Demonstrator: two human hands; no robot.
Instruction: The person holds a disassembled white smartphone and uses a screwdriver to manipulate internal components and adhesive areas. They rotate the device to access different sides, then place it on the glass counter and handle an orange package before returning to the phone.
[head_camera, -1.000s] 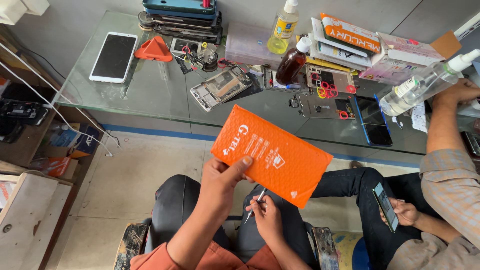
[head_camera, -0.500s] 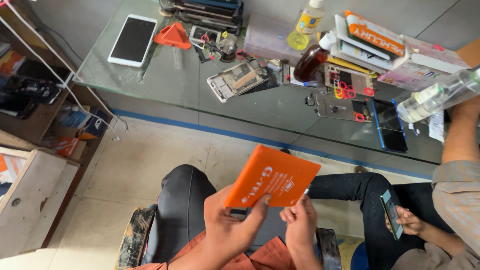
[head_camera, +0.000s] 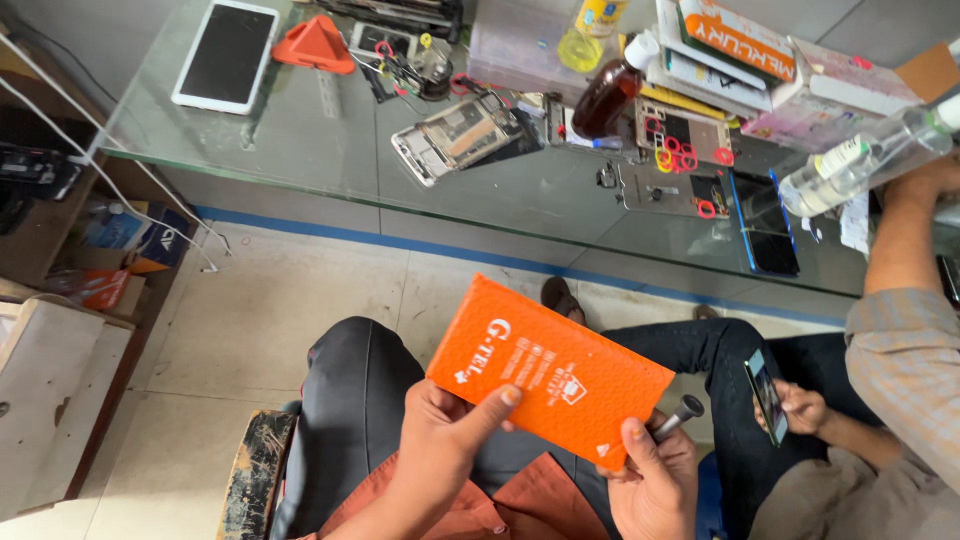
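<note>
Two hands on one orange padded envelope, lower centre.
Left hand (head_camera: 440, 440) and right hand (head_camera: 650, 480) have fingers clamped on the envelope (head_camera: 550, 370); the right also holds a metal tool (head_camera: 678, 415).

Glass counter (head_camera: 300, 150), white tablet (head_camera: 225, 55), opened phone (head_camera: 455, 135), brown bottle (head_camera: 612, 92), misc. boxes (head_camera: 740, 40)

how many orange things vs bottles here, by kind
orange padded packet, in both hands: 1
orange triangular piece on the glass table: 1
orange box on the stack: 1
bottles, brown, clear, yellow: 3
total: 6
</note>
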